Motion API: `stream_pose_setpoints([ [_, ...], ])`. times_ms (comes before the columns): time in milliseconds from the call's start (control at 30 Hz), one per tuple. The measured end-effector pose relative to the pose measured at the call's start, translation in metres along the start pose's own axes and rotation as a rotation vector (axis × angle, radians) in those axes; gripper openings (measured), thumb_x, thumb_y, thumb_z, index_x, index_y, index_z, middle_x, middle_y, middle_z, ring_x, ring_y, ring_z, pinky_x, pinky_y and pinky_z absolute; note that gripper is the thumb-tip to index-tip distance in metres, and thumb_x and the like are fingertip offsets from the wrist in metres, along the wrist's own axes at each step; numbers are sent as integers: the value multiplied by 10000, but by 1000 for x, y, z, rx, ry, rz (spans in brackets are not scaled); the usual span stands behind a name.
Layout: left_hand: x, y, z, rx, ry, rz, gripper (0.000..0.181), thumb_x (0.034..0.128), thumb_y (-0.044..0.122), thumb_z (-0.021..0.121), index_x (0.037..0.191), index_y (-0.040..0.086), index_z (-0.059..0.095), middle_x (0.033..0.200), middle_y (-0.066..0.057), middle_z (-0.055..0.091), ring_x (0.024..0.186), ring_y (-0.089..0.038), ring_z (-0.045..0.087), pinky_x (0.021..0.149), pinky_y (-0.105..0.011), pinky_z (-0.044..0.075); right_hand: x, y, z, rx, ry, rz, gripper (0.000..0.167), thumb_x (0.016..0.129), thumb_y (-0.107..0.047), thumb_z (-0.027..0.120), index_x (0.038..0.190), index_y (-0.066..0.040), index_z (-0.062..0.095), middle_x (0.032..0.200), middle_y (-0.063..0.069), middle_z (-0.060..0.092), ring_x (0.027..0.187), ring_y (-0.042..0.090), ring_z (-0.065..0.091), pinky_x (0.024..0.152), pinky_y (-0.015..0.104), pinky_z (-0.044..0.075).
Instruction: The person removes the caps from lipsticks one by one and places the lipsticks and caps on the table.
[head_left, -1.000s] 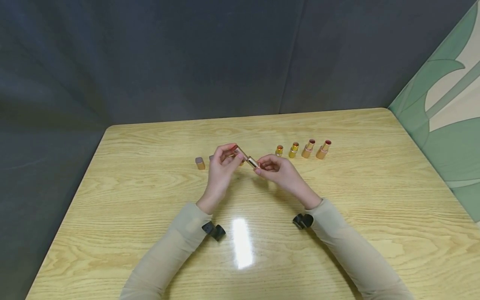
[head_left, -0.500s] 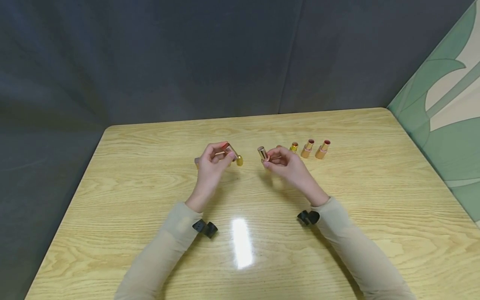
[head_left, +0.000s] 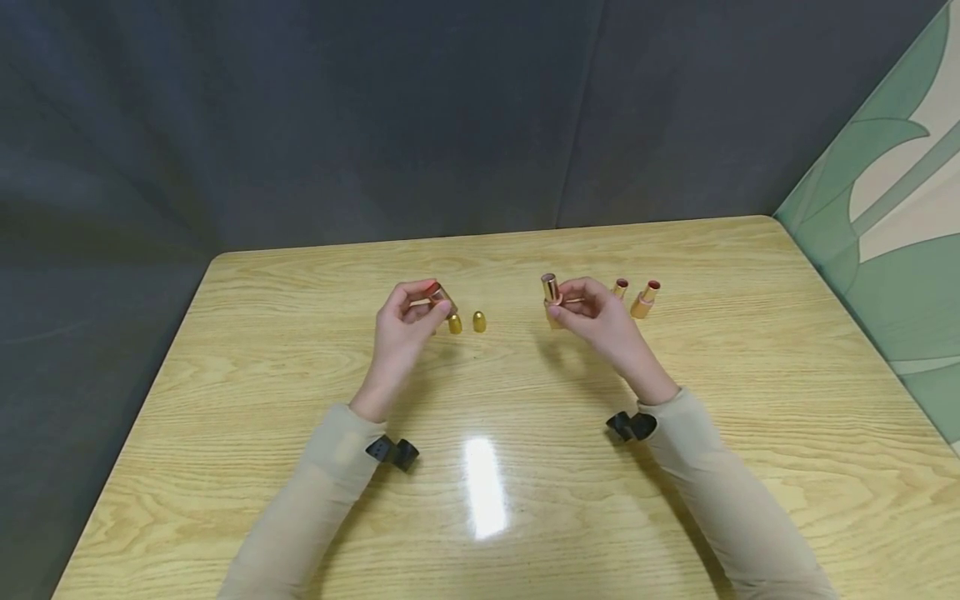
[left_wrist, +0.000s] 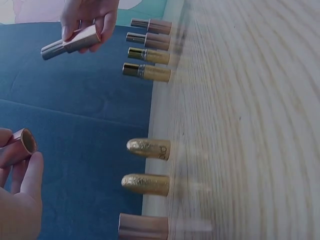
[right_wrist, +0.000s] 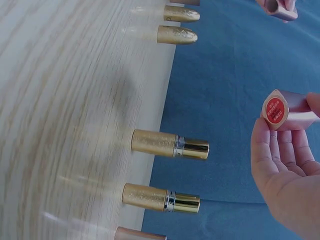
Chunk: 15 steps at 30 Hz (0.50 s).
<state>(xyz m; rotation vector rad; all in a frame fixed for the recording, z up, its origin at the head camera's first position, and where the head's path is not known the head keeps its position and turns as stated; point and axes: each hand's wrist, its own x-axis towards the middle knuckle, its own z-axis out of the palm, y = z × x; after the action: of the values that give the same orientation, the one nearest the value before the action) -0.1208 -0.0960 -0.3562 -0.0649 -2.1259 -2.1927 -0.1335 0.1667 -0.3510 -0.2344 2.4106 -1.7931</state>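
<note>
My left hand pinches a rose-gold lipstick cap above the table, its hollow end turned toward the right. Apart from it, my right hand holds an uncapped rose-gold lipstick by its base, metal tube pointing up. A red label shows on that lipstick's bottom in the right wrist view. Two rounded gold caps stand near the left hand. Behind the right hand, two gold lipsticks stand upright, mostly hidden in the head view. Two rose-gold lipsticks stand farther right.
Another rose-gold cap stands beside the gold ones, hidden behind the left hand in the head view. The wood-grain table has a dark curtain behind it. A green-patterned cloth hangs at right.
The cap has come away from the lipstick. The left hand moved left with the cap, and the right hand moved right with the lipstick. The two gold caps came into view.
</note>
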Motion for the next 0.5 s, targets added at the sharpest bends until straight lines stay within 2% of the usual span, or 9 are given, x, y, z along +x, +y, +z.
stream_pose_setpoints([
  [233, 2, 4, -11, 109, -54, -63, 374, 897, 74, 653, 1252, 38, 542, 1056, 47, 591, 914, -14, 604, 747, -207, 537, -1, 0, -7, -30, 14, -33, 354, 937, -132, 609, 1236, 41, 534, 1035, -82, 569, 864, -41, 596, 747, 118, 511],
  [400, 5, 5, -20, 182, -76, -53, 387, 878, 80, 680, 1241, 28, 558, 1138, -41, 602, 960, -29, 593, 766, -163, 537, 1, 3, -10, -25, 41, -49, 351, 933, -121, 613, 1231, 51, 542, 986, -186, 568, 912, -41, 570, 780, 87, 498],
  [500, 7, 5, -28, 230, -78, -51, 403, 876, 93, 686, 1252, 23, 556, 1206, -102, 597, 1003, -54, 588, 787, -143, 519, 1, 4, -12, -23, 54, -52, 346, 931, -130, 617, 1213, 54, 536, 959, -190, 570, 908, -35, 569, 788, 74, 490],
])
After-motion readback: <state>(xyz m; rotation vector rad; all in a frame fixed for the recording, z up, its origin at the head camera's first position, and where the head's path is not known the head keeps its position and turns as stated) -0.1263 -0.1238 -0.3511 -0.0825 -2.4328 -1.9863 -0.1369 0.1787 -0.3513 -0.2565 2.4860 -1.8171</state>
